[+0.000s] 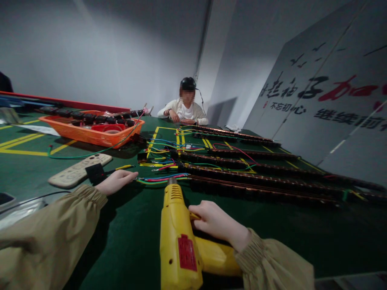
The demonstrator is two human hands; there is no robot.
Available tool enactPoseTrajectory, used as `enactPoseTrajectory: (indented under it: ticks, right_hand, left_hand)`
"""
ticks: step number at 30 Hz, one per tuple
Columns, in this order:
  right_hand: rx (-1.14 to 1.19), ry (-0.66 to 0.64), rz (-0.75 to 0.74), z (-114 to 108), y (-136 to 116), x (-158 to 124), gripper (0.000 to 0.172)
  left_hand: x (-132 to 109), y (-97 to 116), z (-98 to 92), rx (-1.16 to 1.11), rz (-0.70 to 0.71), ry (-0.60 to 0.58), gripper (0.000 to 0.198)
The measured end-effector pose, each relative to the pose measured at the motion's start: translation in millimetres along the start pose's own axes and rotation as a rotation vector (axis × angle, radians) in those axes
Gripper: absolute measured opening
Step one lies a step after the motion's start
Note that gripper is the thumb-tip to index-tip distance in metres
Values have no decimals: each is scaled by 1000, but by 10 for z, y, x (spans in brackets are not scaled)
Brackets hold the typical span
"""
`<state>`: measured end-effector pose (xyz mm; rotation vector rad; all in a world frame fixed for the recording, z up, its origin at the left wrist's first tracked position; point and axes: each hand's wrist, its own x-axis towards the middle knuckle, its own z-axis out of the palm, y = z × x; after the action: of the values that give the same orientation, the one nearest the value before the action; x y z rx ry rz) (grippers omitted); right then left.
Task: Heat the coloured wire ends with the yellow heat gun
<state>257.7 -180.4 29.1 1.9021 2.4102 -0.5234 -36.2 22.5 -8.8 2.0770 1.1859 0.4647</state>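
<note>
My right hand is closed around the handle of a yellow heat gun with a red label. Its nozzle points away from me, close to a bundle of blue, red and green-yellow wires. My left hand pinches the lug ends of these wires at their left end and holds them out over the table. To the right the wires run into a long dark strip with copper-coloured edges.
Several more dark strips with wires lie beyond on the green table. An orange basket of black parts and a beige power strip lie left. A person sits across the table.
</note>
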Motion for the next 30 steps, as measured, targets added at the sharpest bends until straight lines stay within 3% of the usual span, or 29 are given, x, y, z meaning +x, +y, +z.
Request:
enactPoseTrajectory:
  ticks: [7,16,24,30]
  right_hand:
    - [51,21,144,5,154,-255,29]
    - [55,0,157,-40,134,-297,28]
    - [-1,-11,50,-41,-29,-176,28]
    - [-69,13,-83,28,-235,66,26]
  left_hand:
    - [-11,29,-4,33,-10,-59,61]
    - [-50,81,-19,171,61,-46,63]
    - [-38,39,7,153,108,-38,61]
    - [3,20,30,45,75,44,59]
